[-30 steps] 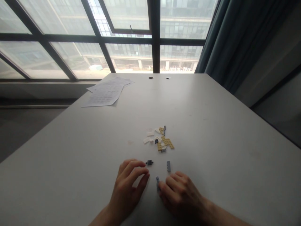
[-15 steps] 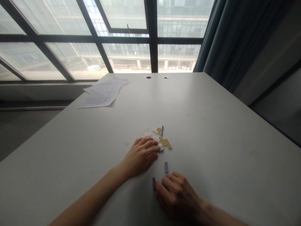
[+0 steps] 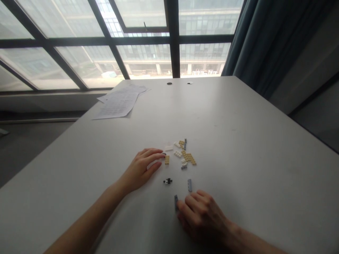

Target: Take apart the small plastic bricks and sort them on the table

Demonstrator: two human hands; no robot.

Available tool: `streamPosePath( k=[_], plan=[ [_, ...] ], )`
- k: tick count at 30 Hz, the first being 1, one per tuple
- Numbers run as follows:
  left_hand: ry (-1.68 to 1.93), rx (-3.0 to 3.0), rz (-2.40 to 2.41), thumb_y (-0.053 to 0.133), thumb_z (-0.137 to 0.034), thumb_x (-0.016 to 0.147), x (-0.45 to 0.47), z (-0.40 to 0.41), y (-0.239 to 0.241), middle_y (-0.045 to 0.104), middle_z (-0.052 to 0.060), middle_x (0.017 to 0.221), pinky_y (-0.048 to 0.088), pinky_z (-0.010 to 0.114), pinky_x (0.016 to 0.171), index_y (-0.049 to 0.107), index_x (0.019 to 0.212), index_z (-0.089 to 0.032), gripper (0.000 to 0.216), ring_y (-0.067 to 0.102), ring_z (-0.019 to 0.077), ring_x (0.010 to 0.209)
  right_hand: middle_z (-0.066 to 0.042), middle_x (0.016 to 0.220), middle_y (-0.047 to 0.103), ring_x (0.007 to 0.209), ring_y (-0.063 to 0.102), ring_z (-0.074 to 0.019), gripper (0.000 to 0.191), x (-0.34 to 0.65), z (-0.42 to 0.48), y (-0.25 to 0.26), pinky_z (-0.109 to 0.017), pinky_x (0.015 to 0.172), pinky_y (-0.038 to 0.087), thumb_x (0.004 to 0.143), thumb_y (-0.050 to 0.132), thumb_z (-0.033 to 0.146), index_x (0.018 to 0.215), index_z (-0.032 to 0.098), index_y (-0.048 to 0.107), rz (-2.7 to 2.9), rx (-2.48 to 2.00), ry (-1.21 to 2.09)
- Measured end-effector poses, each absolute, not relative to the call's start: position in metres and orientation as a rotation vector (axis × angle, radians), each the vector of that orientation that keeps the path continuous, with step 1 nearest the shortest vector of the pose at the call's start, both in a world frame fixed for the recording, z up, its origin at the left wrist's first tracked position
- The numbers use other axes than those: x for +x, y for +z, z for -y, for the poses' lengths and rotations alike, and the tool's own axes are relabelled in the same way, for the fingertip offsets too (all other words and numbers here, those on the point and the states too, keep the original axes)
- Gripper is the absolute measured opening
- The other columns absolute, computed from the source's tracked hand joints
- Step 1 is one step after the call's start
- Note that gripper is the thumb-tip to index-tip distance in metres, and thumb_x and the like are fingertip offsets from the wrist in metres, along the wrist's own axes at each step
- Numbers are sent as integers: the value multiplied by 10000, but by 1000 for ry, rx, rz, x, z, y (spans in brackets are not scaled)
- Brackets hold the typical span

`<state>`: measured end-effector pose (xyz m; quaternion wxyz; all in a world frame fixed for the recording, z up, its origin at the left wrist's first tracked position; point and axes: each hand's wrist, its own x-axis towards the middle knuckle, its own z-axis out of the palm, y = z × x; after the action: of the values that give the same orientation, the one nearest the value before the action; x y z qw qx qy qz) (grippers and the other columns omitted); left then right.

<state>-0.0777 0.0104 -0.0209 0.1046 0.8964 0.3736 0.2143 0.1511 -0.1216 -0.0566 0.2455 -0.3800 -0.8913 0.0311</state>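
My right hand (image 3: 198,215) is closed, its thumb and forefinger pinching a grey brick (image 3: 176,201) near the table's front. Just beyond its knuckles lies a second grey brick (image 3: 189,185). My left hand (image 3: 143,167) rests with fingers apart beside a tan plate (image 3: 167,159), its fingertips close to a small dark piece (image 3: 164,154). Between the hands sits a small black-and-white piece (image 3: 167,181). Farther right lie larger tan plates (image 3: 189,157), a white plate (image 3: 177,154) and a small grey piece (image 3: 184,167).
The bricks lie on a white table (image 3: 238,169). Behind the main group is a pale flat piece (image 3: 168,148). Printed papers (image 3: 116,104) overlap at the far left, and two round cable holes, one dark (image 3: 169,83), are near the back edge. A curtain (image 3: 254,46) hangs at the right.
My left hand has moved left, off the pile, uncovering the tan plate and the black-and-white piece. My right hand stays pinched on the grey brick. The view has shifted slightly.
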Motion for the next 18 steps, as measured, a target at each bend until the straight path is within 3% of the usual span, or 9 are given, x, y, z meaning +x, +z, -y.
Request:
streamPosePath(
  k=[9, 18],
  plan=[
    [395, 2767, -1091, 458, -347, 944, -64, -5, -31, 569, 31, 1319, 360, 442, 1031, 596, 1219, -297, 311, 449, 250, 1246, -8, 701, 565, 631, 488, -174, 48, 151, 122, -61, -332, 591, 289, 862, 515, 176, 889, 176, 555, 2468, -1047, 100],
    [441, 2819, -1055, 472, -379, 939, -41, -5, -28, 538, 56, 1349, 319, 451, 1053, 541, 1286, -276, 369, 411, 257, 1283, -10, 689, 558, 619, 484, -164, 43, 151, 121, -62, -329, 585, 285, 863, 508, 169, 850, 178, 548, 2450, -1046, 71]
  ],
)
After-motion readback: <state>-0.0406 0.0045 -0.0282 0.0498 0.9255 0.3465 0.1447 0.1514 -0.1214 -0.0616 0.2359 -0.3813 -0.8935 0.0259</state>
